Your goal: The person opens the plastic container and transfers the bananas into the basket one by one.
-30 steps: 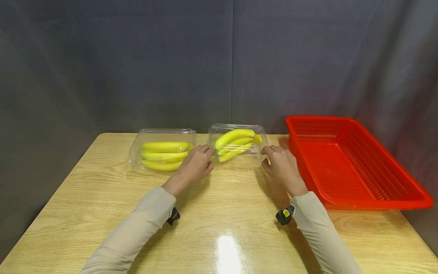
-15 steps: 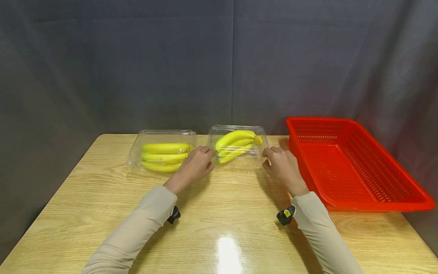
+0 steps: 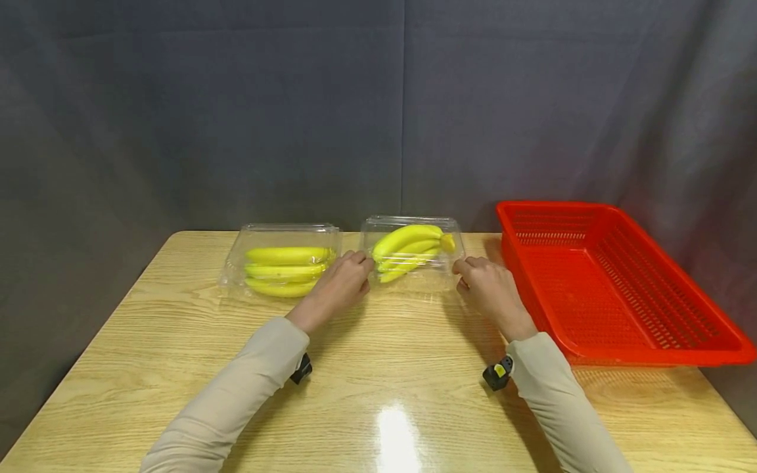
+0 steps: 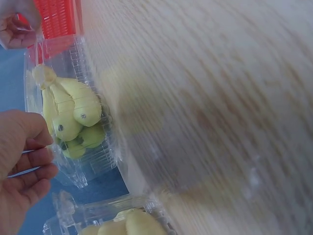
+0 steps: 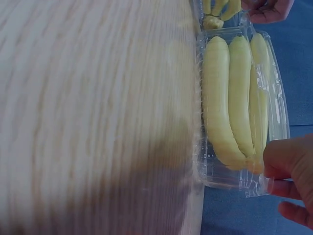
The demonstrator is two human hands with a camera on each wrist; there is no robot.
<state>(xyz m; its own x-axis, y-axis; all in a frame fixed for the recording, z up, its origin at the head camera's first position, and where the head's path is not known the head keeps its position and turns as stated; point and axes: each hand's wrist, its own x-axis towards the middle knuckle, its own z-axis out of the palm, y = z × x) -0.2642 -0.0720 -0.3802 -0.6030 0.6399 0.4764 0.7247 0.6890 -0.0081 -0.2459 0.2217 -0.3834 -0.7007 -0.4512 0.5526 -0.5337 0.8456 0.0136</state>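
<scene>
A clear plastic clamshell box lies at the back middle of the table with a bunch of bananas inside. Its lid is down over the fruit. My left hand pinches the box's left edge, fingers curled, as the left wrist view shows up close. On the opposite side my right hand pinches the right edge between thumb and forefinger; in the right wrist view the fingertips sit at the rim's corner. Left of this box stands a second clear clamshell box of bananas, partly covered by my left hand.
A red plastic basket with slotted walls stands at the right of the wooden table, close to my right forearm. A dark grey curtain hangs behind the table's back edge.
</scene>
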